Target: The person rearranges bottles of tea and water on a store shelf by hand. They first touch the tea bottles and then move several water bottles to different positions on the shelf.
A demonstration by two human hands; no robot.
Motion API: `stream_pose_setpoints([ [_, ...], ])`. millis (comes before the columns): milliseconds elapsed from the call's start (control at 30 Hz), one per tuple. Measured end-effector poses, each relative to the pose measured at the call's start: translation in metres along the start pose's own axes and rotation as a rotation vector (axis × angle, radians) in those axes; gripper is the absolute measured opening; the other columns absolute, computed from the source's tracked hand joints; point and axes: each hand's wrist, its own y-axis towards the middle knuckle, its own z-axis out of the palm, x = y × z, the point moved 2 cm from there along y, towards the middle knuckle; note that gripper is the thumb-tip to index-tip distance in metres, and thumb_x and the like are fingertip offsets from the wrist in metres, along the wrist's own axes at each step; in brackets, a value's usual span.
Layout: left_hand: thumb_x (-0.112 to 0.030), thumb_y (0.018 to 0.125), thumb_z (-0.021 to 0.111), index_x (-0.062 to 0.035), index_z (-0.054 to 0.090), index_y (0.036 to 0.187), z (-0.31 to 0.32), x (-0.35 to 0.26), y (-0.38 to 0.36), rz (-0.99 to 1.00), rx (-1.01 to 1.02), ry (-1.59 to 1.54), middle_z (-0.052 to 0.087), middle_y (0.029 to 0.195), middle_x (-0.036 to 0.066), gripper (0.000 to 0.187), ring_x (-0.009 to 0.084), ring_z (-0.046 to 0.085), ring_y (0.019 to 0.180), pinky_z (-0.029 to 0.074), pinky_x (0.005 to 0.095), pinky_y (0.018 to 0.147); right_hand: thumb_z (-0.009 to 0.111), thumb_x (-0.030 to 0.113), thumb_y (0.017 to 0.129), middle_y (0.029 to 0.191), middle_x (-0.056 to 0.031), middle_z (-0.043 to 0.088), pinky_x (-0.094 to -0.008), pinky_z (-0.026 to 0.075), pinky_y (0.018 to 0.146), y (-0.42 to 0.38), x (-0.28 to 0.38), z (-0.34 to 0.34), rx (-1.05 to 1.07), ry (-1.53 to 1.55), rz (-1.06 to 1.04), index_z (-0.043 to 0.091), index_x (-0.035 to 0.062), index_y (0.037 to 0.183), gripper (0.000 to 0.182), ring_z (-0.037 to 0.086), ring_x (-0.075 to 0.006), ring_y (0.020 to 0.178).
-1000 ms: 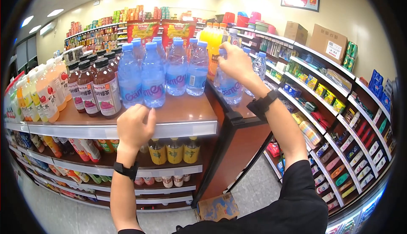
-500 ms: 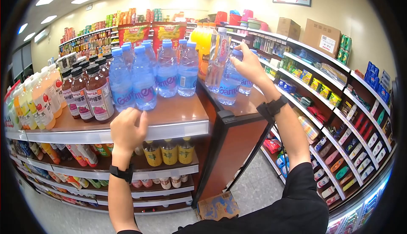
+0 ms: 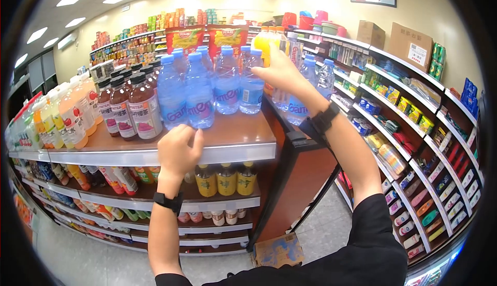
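My right hand [image 3: 281, 72] is raised above the right end of the shelf, open, thumb pointing left and fingers up, with nothing in it. It is nearest to a blue-capped water bottle [image 3: 252, 86] and partly hides orange juice bottles [image 3: 261, 45] behind it. More water bottles [image 3: 298, 109] stand under its wrist on the end shelf. My left hand [image 3: 178, 150] is at the front edge of the top shelf [image 3: 235, 153], thumb apart and fingers loosely bent, partly hidden. Just beyond it stand two upright water bottles [image 3: 199, 91] with pink lettering.
Dark-capped tea bottles [image 3: 144, 107] and pale pink drink bottles [image 3: 72, 123] fill the shelf's left. Yellow-labelled bottles [image 3: 226, 180] stand one level below. A flattened carton [image 3: 279, 249] lies on the floor. Stocked shelves [image 3: 409, 146] line the right wall.
My right hand has moved left and away from the water bottles on the end shelf, to beside the juice bottles. My left hand stays near the shelf edge. The view has shifted left.
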Motion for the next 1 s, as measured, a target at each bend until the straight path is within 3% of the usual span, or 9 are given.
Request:
stream_pose_setpoints([
  [33,-0.016,0.09,0.068,-0.0046,0.062,0.073,0.0,0.0,0.0,-0.004,0.005,-0.001,0.06,0.07,0.011,0.021,0.0317,0.06,0.065,0.047,0.0403,0.058,0.075,0.036,0.079,0.13,-0.0377,0.057,-0.0454,0.048,0.106,0.006,0.0,0.009,-0.025,-0.028,-0.005,0.035,-0.0164,0.14,0.09,0.058,-0.0456,0.124],
  [133,-0.017,0.09,0.068,-0.005,0.062,0.073,0.001,0.003,0.0,-0.008,-0.002,0.002,0.06,0.07,0.011,0.022,0.0312,0.061,0.065,0.047,0.0404,0.058,0.076,0.035,0.079,0.127,-0.0387,0.059,-0.0449,0.05,0.104,0.013,0.001,0.031,-0.052,-0.004,0.094,0.029,-0.0178,0.143,0.095,0.062,-0.0459,0.12],
  [167,-0.017,0.09,0.068,-0.005,0.063,0.073,0.001,0.003,0.0,-0.007,0.0,-0.002,0.06,0.07,0.01,0.022,0.0312,0.061,0.065,0.047,0.0405,0.058,0.078,0.035,0.078,0.127,-0.0387,0.06,-0.0439,0.05,0.104,0.014,0.001,0.035,-0.043,0.009,0.131,0.02,-0.0181,0.147,0.105,0.062,-0.0459,0.12],
  [267,-0.018,0.09,0.068,-0.0051,0.063,0.073,0.002,0.005,-0.002,-0.009,0.002,0.005,0.06,0.071,0.01,0.021,0.0314,0.061,0.065,0.048,0.0407,0.058,0.08,0.036,0.076,0.129,-0.0382,0.059,-0.0442,0.05,0.105,0.02,-0.017,0.053,-0.047,0.049,0.19,0.019,-0.0178,0.148,0.109,0.062,-0.0458,0.121],
  [467,-0.018,0.09,0.068,-0.0051,0.062,0.073,0.002,0.004,-0.002,-0.012,-0.009,0.0,0.06,0.07,0.01,0.022,0.0316,0.061,0.065,0.048,0.0413,0.058,0.083,0.036,0.074,0.135,-0.035,0.052,-0.0441,0.047,0.109,0.009,-0.022,0.048,-0.04,0.042,0.229,0.037,-0.0152,0.139,0.094,0.055,-0.043,0.129],
  [567,-0.018,0.09,0.068,-0.0051,0.062,0.073,0.001,0.003,-0.001,-0.008,-0.003,0.006,0.059,0.07,0.011,0.022,0.0317,0.061,0.065,0.048,0.0414,0.058,0.084,0.034,0.073,0.13,-0.0308,0.055,-0.0458,0.046,0.107,-0.017,-0.013,0.04,-0.146,0.041,-0.06,0.047,-0.0108,0.132,0.082,0.056,-0.0413,0.125],
  [800,-0.019,0.089,0.068,-0.0055,0.057,0.07,0.001,0.001,-0.001,0.003,-0.003,0.034,0.057,0.071,0.011,0.026,0.0337,0.06,0.067,0.047,0.0432,0.06,0.085,0.026,0.078,0.128,-0.0268,0.059,-0.0446,0.045,0.107,-0.082,0.039,-0.023,-0.205,0.302,-0.18,0.049,-0.005,0.134,0.074,0.058,-0.0383,0.125],
  [933,-0.017,0.09,0.067,-0.0043,0.056,0.071,0.001,-0.001,0.0,0.016,-0.014,0.009,0.056,0.071,0.012,0.025,0.0346,0.06,0.069,0.047,0.0441,0.06,0.087,0.024,0.08,0.111,-0.0194,0.069,-0.0399,0.056,0.09,-0.102,0.046,-0.075,-0.311,0.349,-0.193,0.05,-0.0042,0.129,0.068,0.071,-0.032,0.102],
  [1000,-0.015,0.089,0.067,-0.0041,0.058,0.072,0.002,-0.001,-0.001,0.007,-0.025,-0.017,0.057,0.072,0.012,0.022,0.0344,0.06,0.069,0.047,0.0438,0.061,0.088,0.026,0.079,0.11,-0.0179,0.07,-0.0378,0.057,0.086,-0.108,0.038,-0.094,-0.354,0.406,-0.138,0.05,-0.0043,0.129,0.069,0.071,-0.0275,0.099],
])
